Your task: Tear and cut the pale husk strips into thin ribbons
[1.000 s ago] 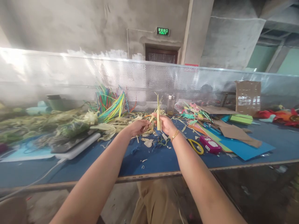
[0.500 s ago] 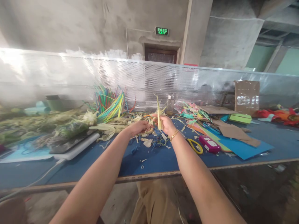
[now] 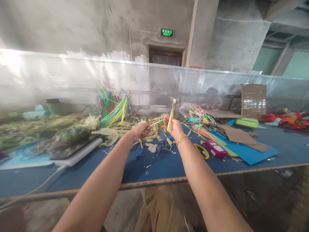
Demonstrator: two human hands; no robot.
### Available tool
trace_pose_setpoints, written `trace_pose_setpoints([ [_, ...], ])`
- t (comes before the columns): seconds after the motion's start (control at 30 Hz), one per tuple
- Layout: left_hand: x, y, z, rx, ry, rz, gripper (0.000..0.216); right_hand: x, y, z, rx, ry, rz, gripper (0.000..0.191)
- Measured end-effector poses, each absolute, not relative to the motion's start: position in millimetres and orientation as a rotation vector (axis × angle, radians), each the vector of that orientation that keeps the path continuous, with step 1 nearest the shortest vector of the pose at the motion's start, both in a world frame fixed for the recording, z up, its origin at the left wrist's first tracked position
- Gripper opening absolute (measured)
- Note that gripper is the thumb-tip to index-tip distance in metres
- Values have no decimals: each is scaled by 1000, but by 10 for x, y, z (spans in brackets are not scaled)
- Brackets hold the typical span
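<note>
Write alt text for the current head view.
A person's right hand holds a slender pale-yellow husk-like piece, slightly tilted, with the curled left hand beside it. Below lies a long blue table strewn with pale scraps.

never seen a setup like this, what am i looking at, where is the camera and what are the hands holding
There is no machine here: these are a person's own bare hands, seen by a camera on their head looking forward and down. The right hand grips a pale stalk, nearly upright. The left hand has curled fingers; it seems to pinch a thin pale strip, but that is too small to be sure. On the blue table are pale scraps, a bundle of colored strands, a bottle, a purple box and a blue sheet.
</note>
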State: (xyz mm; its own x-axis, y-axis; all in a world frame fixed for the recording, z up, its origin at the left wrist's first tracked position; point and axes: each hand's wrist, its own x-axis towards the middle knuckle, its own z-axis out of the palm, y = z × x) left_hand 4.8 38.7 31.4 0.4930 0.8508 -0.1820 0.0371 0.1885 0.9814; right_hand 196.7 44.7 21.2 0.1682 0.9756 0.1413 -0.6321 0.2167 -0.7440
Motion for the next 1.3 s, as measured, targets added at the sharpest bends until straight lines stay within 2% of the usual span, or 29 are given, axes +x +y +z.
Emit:
trace_pose_setpoints([
  [0.17,11,450,314,1108,847,993,27,2051,492,197,-621,-576,1077,14],
  [0.37,-107,537,379,618,649,1443,22,2161,542,168,-753,-538,772,16],
  [0.53,-50,524,354,604,606,1362,20,2028,566,101,-822,-711,838,8],
  [0.83,166,413,210,1021,727,1170,12,1836,497,23,-797,-901,965,27],
  [0.93,132,443,233,996,678,1113,12,1828,477,30,-775,-945,996,25],
  [1.17,-155,571,366,890,663,1531,15,1801,466,80,-816,-809,1063,11],
  [1.3,-71,556,301,987,754,1501,14,1761,474,34,-787,-924,1071,14],
])
